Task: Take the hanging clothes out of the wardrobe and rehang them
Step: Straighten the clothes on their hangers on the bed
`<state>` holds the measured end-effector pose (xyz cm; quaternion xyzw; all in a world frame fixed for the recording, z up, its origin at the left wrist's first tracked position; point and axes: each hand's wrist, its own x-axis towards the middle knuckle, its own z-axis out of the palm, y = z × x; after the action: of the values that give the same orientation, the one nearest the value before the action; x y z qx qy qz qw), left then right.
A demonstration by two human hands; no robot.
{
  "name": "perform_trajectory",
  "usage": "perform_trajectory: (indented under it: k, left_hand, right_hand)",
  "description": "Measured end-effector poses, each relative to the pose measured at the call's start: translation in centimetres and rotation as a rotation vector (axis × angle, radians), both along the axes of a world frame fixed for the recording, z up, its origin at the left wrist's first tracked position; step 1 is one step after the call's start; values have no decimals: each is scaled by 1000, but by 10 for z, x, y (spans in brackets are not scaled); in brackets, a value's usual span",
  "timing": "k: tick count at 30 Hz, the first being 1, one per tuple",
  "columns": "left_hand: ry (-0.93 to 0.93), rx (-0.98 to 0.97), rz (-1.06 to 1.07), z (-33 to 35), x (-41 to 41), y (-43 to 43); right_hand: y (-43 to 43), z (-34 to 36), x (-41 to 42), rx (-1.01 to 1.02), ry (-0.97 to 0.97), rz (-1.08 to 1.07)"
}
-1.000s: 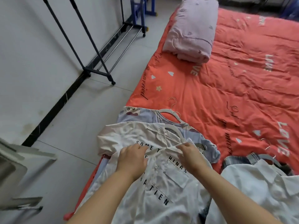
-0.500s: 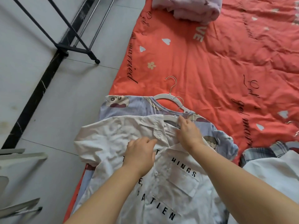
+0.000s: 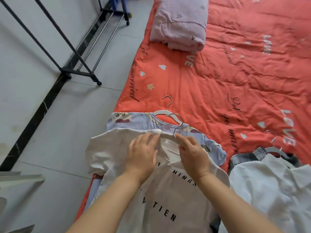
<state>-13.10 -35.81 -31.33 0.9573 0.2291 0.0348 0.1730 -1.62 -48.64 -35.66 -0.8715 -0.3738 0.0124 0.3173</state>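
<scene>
A white shirt with black lettering [image 3: 168,199] lies face up at the bed's near edge. It covers a light blue cartoon-print shirt [image 3: 134,121] that sits on a white hanger [image 3: 161,113]. A second white hanger [image 3: 170,137] with a metal hook is in the white shirt's neck. My left hand [image 3: 143,155] rests with fairly straight fingers on the left side of the collar. My right hand [image 3: 191,153] pinches this hanger's right arm at the collar, between thumb and fingers.
A black clothes rack [image 3: 79,74] stands on the tiled floor along the left wall. The orange-red quilt [image 3: 235,81] carries a folded lilac blanket [image 3: 180,24]. At right, another white shirt [image 3: 276,190] lies over a plaid garment [image 3: 242,158] on a grey hanger [image 3: 276,151].
Both hands have slid up from the shirt's chest to its collar. The right hand has taken hold of the hanger there, and its metal hook now stands clear above the neck.
</scene>
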Motion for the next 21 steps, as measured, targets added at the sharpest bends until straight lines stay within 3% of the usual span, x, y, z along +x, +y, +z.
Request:
perform_trajectory:
  k: [3,9,21]
  left_hand:
    - [-117,119,1,32,-11,-4]
    - [-286,183,-120,95,-53,-31]
    - [-710,123,-298,209,-177,-110]
  right_hand:
    - [-18,38,-22,78,-72,-39]
    - [-61,117,-83,219,-263,-87]
    - [-157,249,-230,322,-458,-195]
